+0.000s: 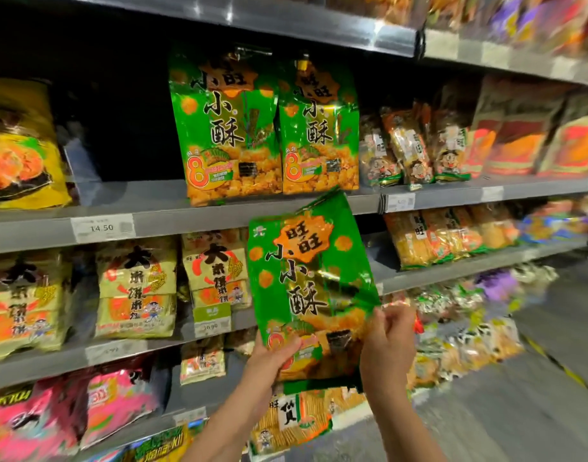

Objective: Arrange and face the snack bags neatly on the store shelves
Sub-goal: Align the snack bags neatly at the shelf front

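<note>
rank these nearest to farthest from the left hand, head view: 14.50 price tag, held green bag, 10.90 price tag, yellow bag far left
1. held green bag, gripped by the left hand
2. 10.90 price tag, just up-left on a shelf edge
3. 14.50 price tag, one shelf higher, further left
4. yellow bag, far left, above that tag

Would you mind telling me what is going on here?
A person holds a green snack bag roughly upright, its front facing them. The left hand grips its lower left corner; the right hand pinches its right edge. Two matching bags stand on the shelf just above, with a dark gap to their left.
</note>
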Action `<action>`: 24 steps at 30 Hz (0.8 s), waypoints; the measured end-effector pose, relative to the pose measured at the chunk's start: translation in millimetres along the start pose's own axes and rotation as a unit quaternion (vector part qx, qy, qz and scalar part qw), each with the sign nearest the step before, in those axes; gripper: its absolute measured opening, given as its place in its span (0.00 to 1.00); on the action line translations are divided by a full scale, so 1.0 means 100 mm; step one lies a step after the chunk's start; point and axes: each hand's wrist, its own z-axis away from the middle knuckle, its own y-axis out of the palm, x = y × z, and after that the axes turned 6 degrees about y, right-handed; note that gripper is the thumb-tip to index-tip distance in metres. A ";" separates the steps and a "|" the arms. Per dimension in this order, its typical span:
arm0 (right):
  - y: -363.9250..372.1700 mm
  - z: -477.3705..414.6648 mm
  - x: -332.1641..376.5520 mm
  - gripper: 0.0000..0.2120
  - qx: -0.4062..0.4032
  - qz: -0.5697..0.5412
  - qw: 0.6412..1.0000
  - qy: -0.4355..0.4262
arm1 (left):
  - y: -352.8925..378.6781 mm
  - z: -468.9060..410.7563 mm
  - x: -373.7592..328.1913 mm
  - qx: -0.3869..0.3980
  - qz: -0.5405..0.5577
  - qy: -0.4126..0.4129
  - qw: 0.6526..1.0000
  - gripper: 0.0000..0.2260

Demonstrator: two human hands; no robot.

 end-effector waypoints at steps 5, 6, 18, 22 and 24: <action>-0.01 0.11 0.32 0.06 -0.016 -0.045 0.998 -0.037 | -0.04 0.21 -0.47 -0.060 -0.023 0.127 0.990 0.48; 0.02 0.13 0.37 0.05 0.000 -0.050 0.998 -0.043 | -0.08 0.27 -0.59 -0.078 -0.035 0.150 0.985 0.47; 0.98 0.46 1.04 0.05 0.185 -0.088 0.975 -0.088 | -1.13 0.51 -2.19 -0.254 -0.095 0.343 0.900 0.21; 1.36 0.45 1.23 0.10 0.264 -0.077 0.956 -0.104 | -1.26 0.41 -2.60 -0.282 -0.181 0.368 0.868 0.31; 1.52 0.40 1.36 0.17 0.305 -0.050 0.945 -0.110 | -1.25 0.35 -2.72 -0.286 -0.214 0.386 0.850 0.28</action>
